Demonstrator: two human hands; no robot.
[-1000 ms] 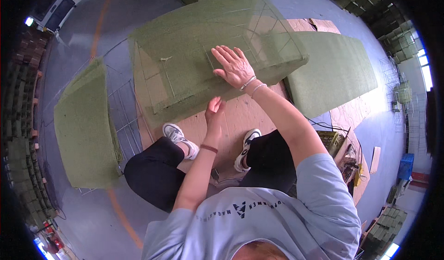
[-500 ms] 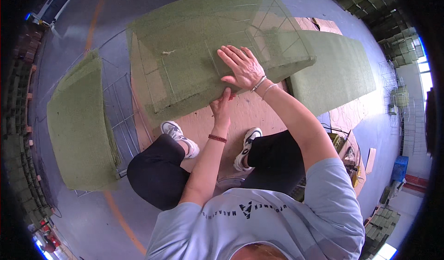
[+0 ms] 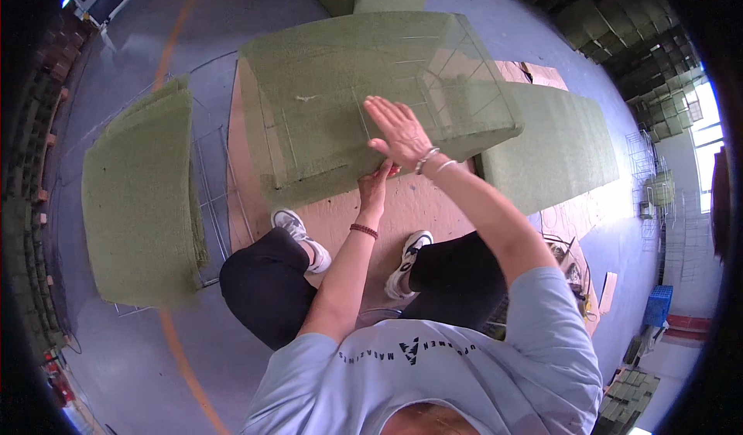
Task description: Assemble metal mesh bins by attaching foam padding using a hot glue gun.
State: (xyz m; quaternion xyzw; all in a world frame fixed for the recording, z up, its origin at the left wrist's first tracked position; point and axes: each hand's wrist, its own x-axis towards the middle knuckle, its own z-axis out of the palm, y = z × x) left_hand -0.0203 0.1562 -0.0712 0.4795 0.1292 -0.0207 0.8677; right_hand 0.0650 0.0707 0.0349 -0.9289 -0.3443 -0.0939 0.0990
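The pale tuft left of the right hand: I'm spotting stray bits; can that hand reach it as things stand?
Probably yes: the right hand is open, with nothing between it and the pale tuft, unless that lies under the green mesh; I can't tell.

Head-worn fisheye view, aimed steeply down from above the person's own body.

The scene is taken in, upright and unmirrored, by the left one of two cameras worn side by side. The grey shirt [image 3: 457, 357] is seen closest, at the near edge, with the hands [image 3: 399, 135] farther out, near the middle, and the floor [image 3: 124, 357] is looked down on beyond and to the sides. By the wide lens the far room is also covered, out to green stacks [image 3: 619, 25] at far right and a window [image 3: 707, 145] at right; the orange floor line [image 3: 179, 357] is bowed, and the corners are lost in black.
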